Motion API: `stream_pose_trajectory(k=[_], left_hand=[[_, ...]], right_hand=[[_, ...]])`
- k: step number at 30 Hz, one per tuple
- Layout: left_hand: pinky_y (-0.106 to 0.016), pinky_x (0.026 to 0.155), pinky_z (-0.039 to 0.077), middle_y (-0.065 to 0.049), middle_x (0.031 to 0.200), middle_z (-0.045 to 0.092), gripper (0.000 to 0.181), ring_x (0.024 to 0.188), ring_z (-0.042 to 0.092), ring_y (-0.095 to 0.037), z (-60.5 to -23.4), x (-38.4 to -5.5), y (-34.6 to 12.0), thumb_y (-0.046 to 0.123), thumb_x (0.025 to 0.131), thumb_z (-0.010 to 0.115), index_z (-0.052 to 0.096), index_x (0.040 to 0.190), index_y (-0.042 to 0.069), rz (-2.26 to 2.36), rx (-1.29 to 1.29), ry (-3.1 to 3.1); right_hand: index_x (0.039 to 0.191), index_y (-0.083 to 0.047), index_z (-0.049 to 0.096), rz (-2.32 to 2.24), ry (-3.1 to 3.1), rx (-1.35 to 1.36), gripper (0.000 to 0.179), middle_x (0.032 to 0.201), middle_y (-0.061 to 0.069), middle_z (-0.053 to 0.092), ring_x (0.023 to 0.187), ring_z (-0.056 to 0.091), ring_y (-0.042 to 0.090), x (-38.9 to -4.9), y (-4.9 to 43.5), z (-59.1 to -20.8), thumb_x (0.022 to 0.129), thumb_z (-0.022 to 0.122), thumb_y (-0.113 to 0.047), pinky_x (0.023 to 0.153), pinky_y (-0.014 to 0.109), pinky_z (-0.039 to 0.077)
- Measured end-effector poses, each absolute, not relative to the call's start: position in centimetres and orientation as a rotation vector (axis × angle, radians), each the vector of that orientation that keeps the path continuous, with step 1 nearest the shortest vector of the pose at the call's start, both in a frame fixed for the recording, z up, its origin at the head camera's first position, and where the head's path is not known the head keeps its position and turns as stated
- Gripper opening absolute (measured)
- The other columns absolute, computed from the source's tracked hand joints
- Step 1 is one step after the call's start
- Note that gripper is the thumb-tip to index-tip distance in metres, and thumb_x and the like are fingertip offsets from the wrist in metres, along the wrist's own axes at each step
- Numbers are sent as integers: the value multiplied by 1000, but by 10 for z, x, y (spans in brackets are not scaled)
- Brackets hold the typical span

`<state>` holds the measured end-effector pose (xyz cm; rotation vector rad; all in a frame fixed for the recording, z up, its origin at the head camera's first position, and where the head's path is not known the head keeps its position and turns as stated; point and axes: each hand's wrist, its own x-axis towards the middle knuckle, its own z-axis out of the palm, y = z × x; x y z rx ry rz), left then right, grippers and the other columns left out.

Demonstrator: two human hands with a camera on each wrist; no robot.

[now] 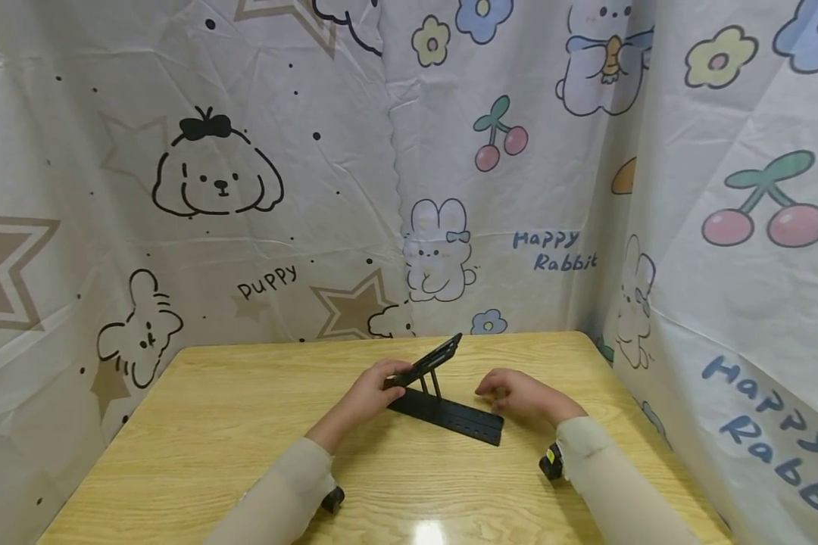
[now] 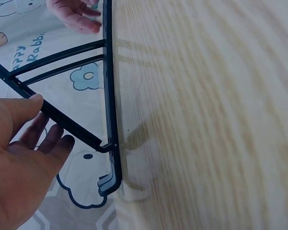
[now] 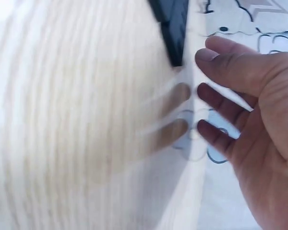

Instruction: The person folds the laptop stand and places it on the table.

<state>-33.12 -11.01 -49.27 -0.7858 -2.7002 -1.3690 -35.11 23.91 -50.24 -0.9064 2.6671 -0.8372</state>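
Observation:
A black folding stand sits on the table, its long flat base aslant and its upper panel raised on two thin struts. My left hand grips the lower part of that panel. In the left wrist view the thumb lies on one side of the panel and the fingers on the other, with the struts joining panel and base. My right hand hovers beside the base's right end, holding nothing. Its fingers are loosely bent in the right wrist view, apart from the stand's dark end.
The wooden table reaches back to a printed cloth hung behind it, with another cloth panel along the right side. Small black devices are strapped at both wrists, under cream sleeves.

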Motion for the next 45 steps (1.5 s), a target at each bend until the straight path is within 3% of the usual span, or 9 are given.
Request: stream_pose_trajectory(k=[8,15,31,37,45], left_hand=[[-52,106,50,-12,144,56,43,132,55,-34,-490,-329,-108,1,98,65,61,140,8,-1317,-781,-2743],[-51,107,49,-13,142,57,41,131,56,-34,-491,-331,-108,1,99,64,61,139,7,-1318,-762,-2747],[-50,106,50,-14,135,63,37,127,59,-33,-488,-342,-110,-2,98,64,67,133,9,-1296,-747,-2779],[-49,104,52,-12,132,66,36,124,61,-31,-490,-347,-111,-3,97,64,69,131,10,-1307,-775,-2758],[-47,100,55,-11,129,69,35,121,64,-31,-492,-350,-113,-5,97,63,72,127,10,-1380,-755,-2708]], right_hand=[[123,-13,75,-635,2701,-1163,34,136,0,64,130,55,29,-356,242,-509,95,66,4,110,54,44],[124,-10,74,-687,2672,-1253,42,141,8,63,131,55,34,-350,241,-510,93,58,14,108,56,45],[131,-13,71,-782,2550,-1177,42,149,4,57,146,40,39,-335,236,-515,94,64,6,117,62,33],[134,-14,69,-804,2514,-1110,44,149,-5,57,150,36,33,-332,233,-515,94,65,3,120,60,29],[135,-13,68,-800,2495,-1102,43,149,-6,57,152,34,30,-325,226,-513,94,67,-1,121,58,28]])
